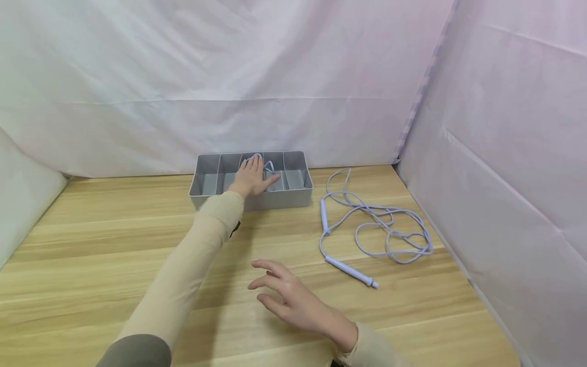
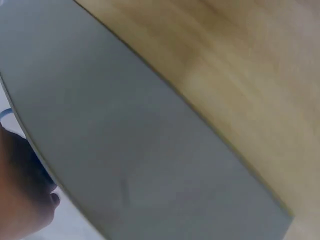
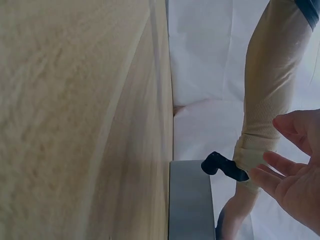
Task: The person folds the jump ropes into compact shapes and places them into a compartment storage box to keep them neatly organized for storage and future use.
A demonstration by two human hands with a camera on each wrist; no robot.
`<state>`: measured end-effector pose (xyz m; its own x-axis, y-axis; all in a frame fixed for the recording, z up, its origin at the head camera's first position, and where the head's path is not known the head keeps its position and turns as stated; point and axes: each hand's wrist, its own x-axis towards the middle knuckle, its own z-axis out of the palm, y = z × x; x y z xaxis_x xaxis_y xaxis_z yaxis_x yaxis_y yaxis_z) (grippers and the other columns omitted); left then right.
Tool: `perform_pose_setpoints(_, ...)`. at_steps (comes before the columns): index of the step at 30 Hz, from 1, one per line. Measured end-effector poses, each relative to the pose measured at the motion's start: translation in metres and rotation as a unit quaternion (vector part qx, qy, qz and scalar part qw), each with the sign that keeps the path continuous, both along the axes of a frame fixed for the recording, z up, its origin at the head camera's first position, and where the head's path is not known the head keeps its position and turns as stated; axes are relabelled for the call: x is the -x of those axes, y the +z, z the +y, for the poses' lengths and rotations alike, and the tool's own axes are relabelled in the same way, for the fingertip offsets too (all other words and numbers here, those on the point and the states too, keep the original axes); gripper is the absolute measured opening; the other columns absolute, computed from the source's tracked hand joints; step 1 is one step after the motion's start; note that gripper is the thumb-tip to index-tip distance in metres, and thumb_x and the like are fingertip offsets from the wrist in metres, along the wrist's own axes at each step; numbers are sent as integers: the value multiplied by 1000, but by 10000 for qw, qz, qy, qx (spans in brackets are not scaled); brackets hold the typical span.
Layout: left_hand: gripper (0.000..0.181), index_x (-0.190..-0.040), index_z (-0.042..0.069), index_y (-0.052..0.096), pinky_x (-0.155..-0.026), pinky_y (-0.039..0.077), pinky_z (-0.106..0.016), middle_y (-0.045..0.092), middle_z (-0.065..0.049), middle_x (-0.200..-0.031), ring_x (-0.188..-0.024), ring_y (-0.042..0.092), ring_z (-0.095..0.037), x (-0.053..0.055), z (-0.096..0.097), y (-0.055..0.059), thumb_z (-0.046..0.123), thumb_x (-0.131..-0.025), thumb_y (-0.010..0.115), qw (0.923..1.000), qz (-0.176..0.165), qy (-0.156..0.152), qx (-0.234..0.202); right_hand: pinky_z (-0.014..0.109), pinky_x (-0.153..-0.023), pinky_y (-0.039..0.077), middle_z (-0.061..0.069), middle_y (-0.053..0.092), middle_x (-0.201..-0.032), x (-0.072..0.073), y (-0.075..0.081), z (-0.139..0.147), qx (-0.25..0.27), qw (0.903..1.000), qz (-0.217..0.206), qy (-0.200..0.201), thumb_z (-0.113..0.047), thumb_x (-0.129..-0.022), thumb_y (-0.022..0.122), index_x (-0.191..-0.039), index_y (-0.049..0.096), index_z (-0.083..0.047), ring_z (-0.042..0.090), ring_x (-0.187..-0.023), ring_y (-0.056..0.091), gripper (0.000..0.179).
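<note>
A grey divided storage box stands at the back of the table. My left hand lies over its middle compartment, fingers stretched forward and thumb out to the right. Loops of a pale blue cord stick up beside the fingers; the rest of it is hidden under the hand. In the left wrist view, the box's front wall covers most of the frame, with part of the hand behind its rim. Nearer the front, my right hand hovers over the table, fingers loosely bent and holding nothing.
A lavender jump rope lies in loose loops on the right of the wooden table, with one handle towards the front and the other near the box. White cloth hangs behind and along the sides.
</note>
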<state>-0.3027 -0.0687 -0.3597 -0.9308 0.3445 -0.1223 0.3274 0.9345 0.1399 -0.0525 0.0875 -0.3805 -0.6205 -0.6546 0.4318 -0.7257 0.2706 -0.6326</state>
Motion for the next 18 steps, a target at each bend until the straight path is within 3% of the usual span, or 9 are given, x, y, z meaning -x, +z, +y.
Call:
perform_pose_setpoints(6, 79, -143, -1, 2, -111, -3, -44, -5, -21, -150, -138, -4, -30, -15, -7, 1, 57, -93, 21, 9976, 629, 15, -290, 34, -98, 41, 12, 41, -134, 3, 1, 6, -155, 9998, 106, -24, -7, -87, 59, -105, 61, -8, 23, -125, 38, 18)
perform_pose_setpoints(11, 77, -144, 1, 5, -111, -3, -45, -5, -19, -150, -138, -3, -30, -31, -5, 9, 55, -93, 26, 9936, 1041, -178, -402, 36, -98, 40, 11, 41, -135, 10, 7, 16, -234, 9995, -2, -190, -9, -89, 57, -108, 59, -11, 23, -125, 38, 20)
perform_pose_setpoints(18, 79, -145, 6, 6, -111, -3, -46, -5, -18, -150, -138, -4, -30, -49, 10, 15, 59, -91, 29, 9879, 1458, -532, -68, 39, -98, 40, 9, 41, -135, 17, 18, 33, -284, 9984, 130, -471, -11, -89, 58, -111, 57, -10, 24, -125, 39, 23)
